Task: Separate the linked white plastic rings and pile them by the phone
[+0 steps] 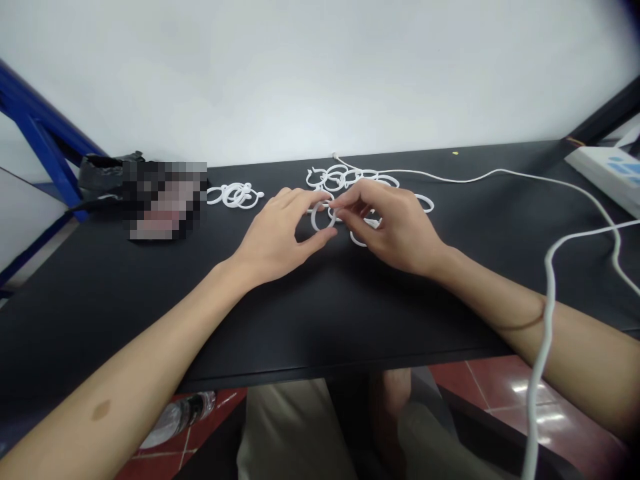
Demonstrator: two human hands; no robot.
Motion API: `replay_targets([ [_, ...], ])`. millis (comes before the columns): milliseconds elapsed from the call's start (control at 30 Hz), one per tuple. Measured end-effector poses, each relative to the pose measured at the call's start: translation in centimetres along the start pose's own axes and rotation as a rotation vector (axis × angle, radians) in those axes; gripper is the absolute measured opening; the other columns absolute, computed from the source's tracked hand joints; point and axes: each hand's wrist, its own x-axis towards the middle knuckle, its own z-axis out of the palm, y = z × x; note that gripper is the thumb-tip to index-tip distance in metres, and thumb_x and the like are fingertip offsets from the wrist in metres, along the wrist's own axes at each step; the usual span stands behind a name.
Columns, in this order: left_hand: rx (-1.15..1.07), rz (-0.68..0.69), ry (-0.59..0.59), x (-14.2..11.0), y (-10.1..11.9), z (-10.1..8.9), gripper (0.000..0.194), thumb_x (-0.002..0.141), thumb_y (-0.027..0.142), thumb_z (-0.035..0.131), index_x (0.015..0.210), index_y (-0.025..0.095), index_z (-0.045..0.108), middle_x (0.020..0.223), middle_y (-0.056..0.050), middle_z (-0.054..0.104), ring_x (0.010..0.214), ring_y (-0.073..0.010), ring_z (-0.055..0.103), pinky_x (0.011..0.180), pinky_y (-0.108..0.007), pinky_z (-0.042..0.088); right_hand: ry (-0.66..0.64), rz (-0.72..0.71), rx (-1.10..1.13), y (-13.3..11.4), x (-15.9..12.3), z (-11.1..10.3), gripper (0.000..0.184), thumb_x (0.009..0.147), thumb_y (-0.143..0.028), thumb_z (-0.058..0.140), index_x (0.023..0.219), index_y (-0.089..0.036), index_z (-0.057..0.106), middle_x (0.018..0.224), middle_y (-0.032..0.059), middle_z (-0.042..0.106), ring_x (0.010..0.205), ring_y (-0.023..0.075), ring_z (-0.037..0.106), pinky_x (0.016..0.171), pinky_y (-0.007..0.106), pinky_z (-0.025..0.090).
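Observation:
Between my two hands is a white plastic ring (314,220), held up over the black table. My left hand (275,230) grips it, with fingers on its upper edge and the thumb on its lower edge. On the ring's right side, the thumb and forefinger of my right hand (395,223) are pinched together. My fingers cover part of the ring there. Just behind my hands lies a loose pile of similar white rings (336,179), some with small knobs or loops. A smaller cluster of white rings (235,195) lies to the left of my left hand.
At the table's left stands a black bag (107,173) beside a pixelated patch. A white cable (470,180) runs across the back and hangs down over my right forearm. A white box (607,170) sits at the far right. Under the black table (280,333) lies a clear bottle (183,413).

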Motion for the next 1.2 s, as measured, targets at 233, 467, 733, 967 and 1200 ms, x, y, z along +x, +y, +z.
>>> replay_targets([
  [233,0.005,0.022,0.036,0.0,0.3,-0.2,0.033,0.090,0.035,0.059,0.121,0.023,0.057,0.107,-0.004,0.066,0.100,-0.0226,0.061,0.089,-0.039,0.049,0.030,0.034,0.052,0.0,-0.1,0.2,0.012,0.091,-0.021,0.055,0.098,-0.019,0.065,0.087,0.0018,0.070,0.072,0.0131,0.062,0.072,0.028,0.051],
  [467,0.199,-0.212,0.137,0.3,-3.6,-1.1,0.043,0.093,0.038,0.049,0.131,0.019,0.052,0.126,-0.009,0.058,0.123,-0.0320,0.049,0.103,-0.051,0.039,-0.034,0.053,-0.180,1.8,-0.3,0.6,0.026,0.090,-0.027,0.058,0.115,-0.020,0.061,0.101,0.0081,0.065,0.095,0.0239,0.060,0.088,0.042,0.048],
  [733,0.326,-0.369,0.128,-0.3,-6.9,-1.6,0.049,0.092,0.042,0.048,0.135,0.019,0.050,0.133,-0.011,0.053,0.127,-0.0432,0.036,0.098,-0.065,0.032,-0.108,0.047,-0.370,2.6,-0.6,0.9,0.025,0.090,-0.030,0.058,0.108,-0.016,0.066,0.104,0.0132,0.059,0.102,0.0296,0.050,0.095,0.047,0.042],
  [967,0.305,-0.180,0.067,0.6,-4.7,0.9,0.031,0.090,0.043,0.055,0.110,0.023,0.067,0.112,-0.011,0.066,0.116,-0.0401,0.047,0.093,-0.057,0.037,-0.165,0.042,-0.371,2.3,-0.6,0.9,0.022,0.089,-0.029,0.060,0.106,-0.016,0.066,0.108,0.0135,0.060,0.105,0.0301,0.049,0.095,0.046,0.042],
  [1200,0.263,-0.217,0.056,0.8,-4.5,1.1,0.017,0.091,0.036,0.056,0.089,0.022,0.066,0.098,-0.009,0.069,0.106,-0.0346,0.052,0.092,-0.055,0.037,-0.207,0.045,-0.370,2.0,-0.6,0.9,0.022,0.089,-0.029,0.060,0.106,-0.016,0.066,0.105,0.0130,0.061,0.103,0.0295,0.050,0.093,0.044,0.043],
])
